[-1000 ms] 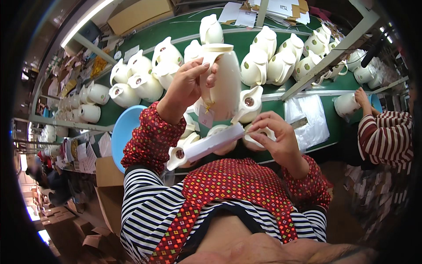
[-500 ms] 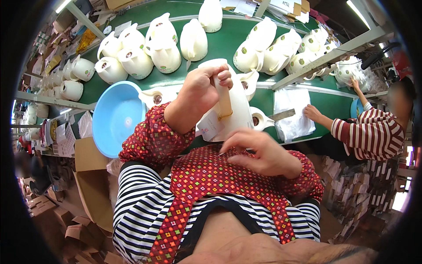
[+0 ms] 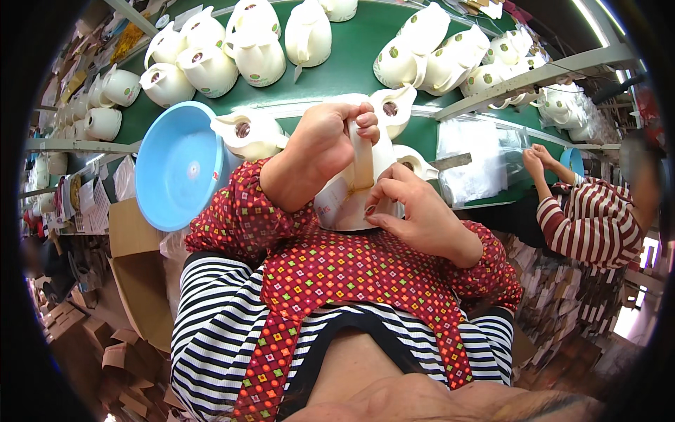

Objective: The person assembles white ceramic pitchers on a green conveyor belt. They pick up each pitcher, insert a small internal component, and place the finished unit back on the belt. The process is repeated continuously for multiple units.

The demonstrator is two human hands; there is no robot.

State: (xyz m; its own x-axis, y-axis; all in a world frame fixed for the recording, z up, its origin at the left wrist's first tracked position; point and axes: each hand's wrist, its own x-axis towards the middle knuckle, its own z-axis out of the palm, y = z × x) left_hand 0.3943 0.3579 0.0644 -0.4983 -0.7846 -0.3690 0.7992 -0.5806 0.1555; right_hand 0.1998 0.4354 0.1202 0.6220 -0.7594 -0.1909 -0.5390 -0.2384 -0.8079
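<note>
My left hand (image 3: 316, 151) is closed round the handle of a cream vacuum jug (image 3: 383, 156), held upright close against my apron. A white card tag (image 3: 336, 209) hangs against the jug's body below the handle, with a thin tan band looped at the handle's lower end. My right hand (image 3: 425, 218) is at the jug's lower side, right of the tag, thumb and forefinger pinched together. What they hold, if anything, is too small to make out.
A blue basin (image 3: 179, 169) stands at left beside a cream jug (image 3: 249, 133). More jugs (image 3: 259, 56) stand in groups along the green table. Clear plastic bags (image 3: 471, 162) lie at right near a metal bar. A co-worker in a striped sleeve (image 3: 580, 221) is there, and an open carton (image 3: 137, 274) stands at lower left.
My right hand has moved up to the jug beside the tag and its fingers have closed. The left hand keeps the handle. The co-worker's hands have come together, away from the bags.
</note>
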